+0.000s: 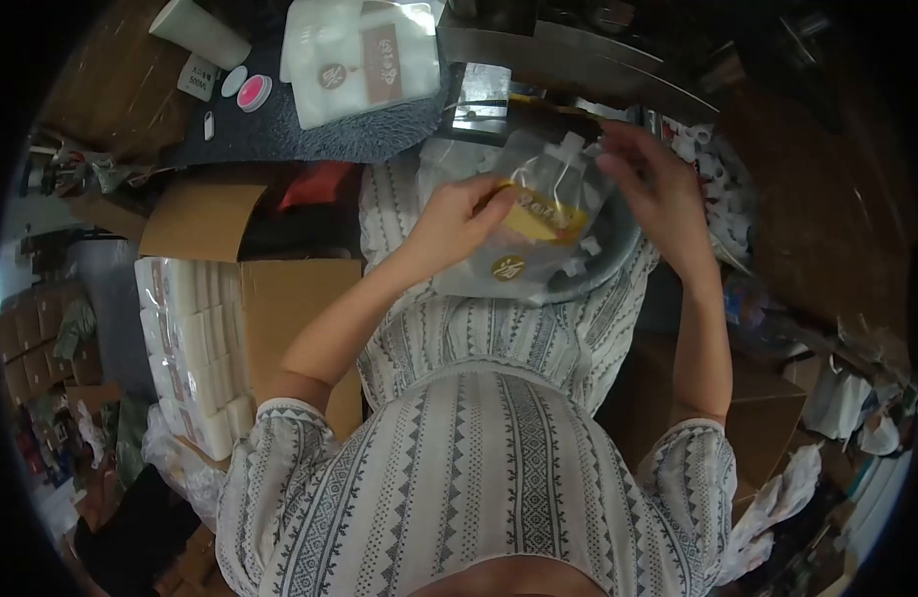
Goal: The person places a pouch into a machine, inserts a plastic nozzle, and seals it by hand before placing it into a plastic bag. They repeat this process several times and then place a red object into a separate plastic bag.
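My left hand [462,221] pinches a clear plastic spout pouch [526,261] at its left side, above my lap. The pouch has a yellow printed band, a round gold mark and a white spout at its top right. To the right of that spout, my right hand [660,191] is raised with its fingers loosely bent and apart; nothing shows in it. Beneath the pouch, a grey round basin [623,261] rests on my lap, mostly covered. Small white spout pieces [576,265] show beside the pouch's lower right edge.
A stack of printed pouches [361,62] lies on a grey fluffy mat [384,131], near a white cup [200,33] and a pink-filled jar [254,93]. An open cardboard box [300,318] and stacked white packs [195,348] stand at left. White pieces [713,164] lie at right.
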### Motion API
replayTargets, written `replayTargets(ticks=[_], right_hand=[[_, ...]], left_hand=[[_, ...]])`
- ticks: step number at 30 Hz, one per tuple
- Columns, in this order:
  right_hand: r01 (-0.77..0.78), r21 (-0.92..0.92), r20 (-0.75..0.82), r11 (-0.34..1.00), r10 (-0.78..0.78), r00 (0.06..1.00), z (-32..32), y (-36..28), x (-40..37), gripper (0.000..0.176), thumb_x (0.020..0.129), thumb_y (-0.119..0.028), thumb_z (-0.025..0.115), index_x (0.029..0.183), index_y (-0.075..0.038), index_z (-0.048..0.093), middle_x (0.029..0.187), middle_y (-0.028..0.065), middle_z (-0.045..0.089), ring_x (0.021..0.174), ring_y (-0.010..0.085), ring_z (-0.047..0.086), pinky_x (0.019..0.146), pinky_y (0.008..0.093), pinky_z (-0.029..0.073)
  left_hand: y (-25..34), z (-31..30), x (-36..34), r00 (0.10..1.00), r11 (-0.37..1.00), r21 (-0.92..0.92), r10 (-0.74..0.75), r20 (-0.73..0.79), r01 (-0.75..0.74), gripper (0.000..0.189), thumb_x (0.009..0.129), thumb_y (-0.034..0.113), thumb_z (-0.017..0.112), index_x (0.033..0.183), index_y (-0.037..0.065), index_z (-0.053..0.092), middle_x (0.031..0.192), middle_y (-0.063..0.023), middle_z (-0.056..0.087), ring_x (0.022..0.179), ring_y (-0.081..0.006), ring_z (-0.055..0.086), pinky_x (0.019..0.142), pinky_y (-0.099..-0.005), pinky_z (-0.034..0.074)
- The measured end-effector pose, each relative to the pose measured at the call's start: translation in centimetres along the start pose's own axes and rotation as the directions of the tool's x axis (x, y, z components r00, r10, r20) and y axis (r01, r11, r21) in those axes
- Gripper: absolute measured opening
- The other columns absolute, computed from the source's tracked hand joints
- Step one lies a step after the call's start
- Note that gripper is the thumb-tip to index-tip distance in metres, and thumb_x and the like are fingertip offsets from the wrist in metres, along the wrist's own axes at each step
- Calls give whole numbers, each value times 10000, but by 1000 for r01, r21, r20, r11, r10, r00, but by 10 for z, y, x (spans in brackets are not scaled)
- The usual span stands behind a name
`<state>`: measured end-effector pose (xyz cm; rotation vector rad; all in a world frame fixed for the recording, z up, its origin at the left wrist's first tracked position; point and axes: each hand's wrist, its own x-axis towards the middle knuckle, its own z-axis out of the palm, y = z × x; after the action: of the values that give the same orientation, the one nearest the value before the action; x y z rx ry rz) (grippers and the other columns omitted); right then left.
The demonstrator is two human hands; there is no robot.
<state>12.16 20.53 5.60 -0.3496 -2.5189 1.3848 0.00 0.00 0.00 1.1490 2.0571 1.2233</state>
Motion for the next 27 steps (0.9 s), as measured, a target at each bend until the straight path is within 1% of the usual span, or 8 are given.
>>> replayTargets(ticks=[2, 5, 9, 11, 14, 16, 23, 27], right_hand=[[-74, -200, -155, 977, 43, 987, -9, 3, -4, 287, 863, -142, 629, 1128, -36, 597, 924, 76, 660, 859, 150, 636, 775, 274, 478], [-223, -291, -179, 930, 176, 968, -28, 6, -13, 266, 856, -109, 614, 1110, -31, 599, 944, 115, 655, 859, 191, 643, 770, 289, 481], [-306, -424, -405, 852, 124, 906, -42, 51, -1, 250, 849, -96, 591, 1089, -29, 602, 955, 162, 649, 872, 286, 644, 763, 349, 489], [-76, -635, -282, 769, -138, 949, -42, 97, 2, 238, 841, -98, 572, 1070, -43, 609, 947, 198, 638, 888, 363, 618, 758, 413, 485], [-185, -639, -281, 746, -3, 960, -45, 83, 3, 241, 841, -110, 564, 1070, -50, 609, 937, 195, 643, 902, 388, 603, 764, 442, 475], [-296, -638, -294, 711, 130, 947, -41, 60, -2, 241, 823, -101, 576, 1053, -41, 614, 931, 187, 647, 877, 391, 610, 753, 439, 485], [-245, -44, -267, 968, 225, 937, -34, 11, -18, 206, 814, -102, 645, 1007, -38, 613, 876, 142, 648, 788, 237, 649, 685, 292, 483], [-120, -131, -135, 984, 102, 986, 9, -34, 0, 224, 779, -84, 688, 987, -45, 613, 852, 111, 638, 756, 212, 631, 678, 285, 482]], left_hand=[[4, 2, 19, 947, 847, -428, -306, 95, 316, 285, 921, 198, 537, 1047, -47, 607, 924, -151, 657, 721, -210, 661, 680, -265, 547], [9, 8, 42, 923, 636, -706, -378, 67, 311, 303, 937, 199, 528, 1044, -78, 590, 947, -137, 635, 844, -165, 659, 632, -204, 496], [7, 6, 46, 905, 579, -737, -414, 103, 349, 342, 943, 242, 521, 1062, -73, 583, 944, -111, 640, 862, -162, 655, 619, -221, 494], [-5, -6, 44, 951, 954, -133, -284, -126, 267, 381, 917, 252, 549, 1159, -42, 536, 1040, -186, 614, 897, -284, 649, 674, -317, 530], [-50, -57, 54, 810, 965, 260, 131, -572, 27, 481, 896, 332, 562, 1239, 3, 487, 1231, -223, 505, 1099, -335, 550, 794, -374, 491], [-80, -73, 51, 851, 449, 885, 411, -327, 124, 495, 874, 350, 584, 1242, 33, 485, 1300, -234, 429, 1166, -356, 472, 876, -393, 431], [-34, -72, -22, 861, 742, 610, 88, -501, 279, 169, 791, 99, 632, 957, 63, 633, 888, -89, 611, 787, -305, 598, 661, -367, 476], [4, -52, -27, 812, 806, 579, 254, -526, 123, 64, 763, 49, 632, 825, 58, 642, 753, -86, 597, 645, -301, 587, 558, -357, 462]])
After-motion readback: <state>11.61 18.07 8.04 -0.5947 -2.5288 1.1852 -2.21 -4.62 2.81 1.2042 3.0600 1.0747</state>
